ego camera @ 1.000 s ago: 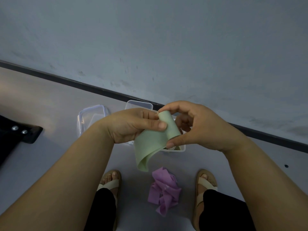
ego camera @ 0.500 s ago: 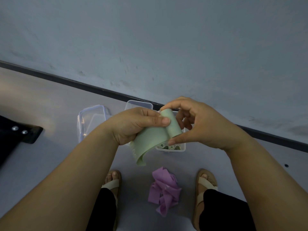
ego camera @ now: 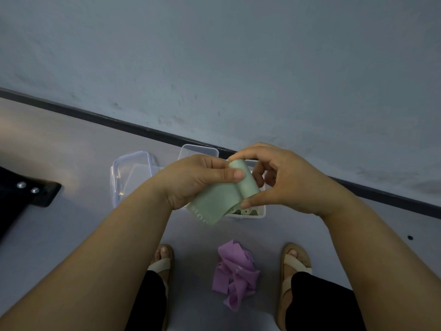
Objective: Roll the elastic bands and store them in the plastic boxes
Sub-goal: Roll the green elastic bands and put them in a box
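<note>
Both hands are working over the clear plastic box [ego camera: 261, 212], hiding most of it: the left hand [ego camera: 198, 182] is pinching the green elastic band [ego camera: 216, 203] by its loose tail, and the right hand [ego camera: 288, 182] fingers are grasping its roll. A blue-edged box [ego camera: 114, 181] is lying left of it, and crumpled purple bands [ego camera: 235, 271] are lying nearer the person.

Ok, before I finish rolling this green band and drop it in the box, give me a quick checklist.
1. Roll secured: right hand pinches the rolled end of the green band. Ok.
2. Tail controlled: left hand holds the loose end, thumb on top. Ok.
3. Rolling finished: a flat tail is not yet rolled. Not ok.
4. Box open: plastic box sits under the hands, lid off, green rolls inside. Ok.
5. Room left in the box: the hands hide most of it. Cannot tell.
6. Next bands ready: purple bands lie loose nearby. Ok.
</note>
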`<action>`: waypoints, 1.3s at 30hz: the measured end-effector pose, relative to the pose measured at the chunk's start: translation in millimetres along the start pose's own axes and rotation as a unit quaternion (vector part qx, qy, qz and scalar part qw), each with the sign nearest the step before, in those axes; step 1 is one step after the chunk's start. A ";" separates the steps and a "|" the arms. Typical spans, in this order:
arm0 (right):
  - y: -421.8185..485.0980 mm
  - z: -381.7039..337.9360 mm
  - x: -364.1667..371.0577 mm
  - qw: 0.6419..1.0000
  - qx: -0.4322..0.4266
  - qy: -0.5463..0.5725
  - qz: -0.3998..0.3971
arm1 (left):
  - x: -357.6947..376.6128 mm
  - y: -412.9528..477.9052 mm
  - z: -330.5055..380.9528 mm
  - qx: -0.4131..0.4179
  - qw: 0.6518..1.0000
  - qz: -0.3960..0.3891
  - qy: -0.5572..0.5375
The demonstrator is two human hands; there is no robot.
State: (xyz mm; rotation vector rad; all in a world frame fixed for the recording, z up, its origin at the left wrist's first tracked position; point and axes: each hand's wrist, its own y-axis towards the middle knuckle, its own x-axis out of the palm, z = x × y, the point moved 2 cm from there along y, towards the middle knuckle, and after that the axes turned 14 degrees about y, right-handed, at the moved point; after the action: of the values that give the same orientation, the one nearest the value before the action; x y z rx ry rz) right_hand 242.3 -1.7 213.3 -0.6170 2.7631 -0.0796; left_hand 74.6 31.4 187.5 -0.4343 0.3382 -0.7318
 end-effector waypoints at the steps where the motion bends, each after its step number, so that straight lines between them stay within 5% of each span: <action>1: 0.0 0.8 -0.1 1.000 0.003 0.008 0.003 | -0.6 0.2 0.2 0.001 1.000 0.010 0.003; 5: -0.8 3.6 -1.1 0.992 0.061 0.104 0.029 | -2.7 0.1 1.7 0.016 0.998 0.044 -0.042; 10: 7.3 9.1 4.1 0.950 0.096 0.250 0.163 | -1.1 3.7 5.9 0.051 0.983 0.120 -0.128; 17: 13.7 8.2 18.1 0.922 0.048 0.266 0.278 | 6.7 5.9 9.1 0.084 0.973 0.129 -0.171; 29: 11.7 5.1 10.0 0.937 0.009 0.220 0.272 | 4.3 1.8 11.9 0.086 0.981 0.159 -0.077; 39: 14.2 11.3 9.2 0.940 0.012 0.244 0.238 | 0.9 1.2 12.6 0.111 0.971 0.179 -0.113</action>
State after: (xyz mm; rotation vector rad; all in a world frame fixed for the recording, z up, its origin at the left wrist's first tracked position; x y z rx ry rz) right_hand 232.1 7.4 198.2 0.1170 3.2983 -0.1776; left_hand 81.5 34.9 197.6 -0.2309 0.1110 -0.3570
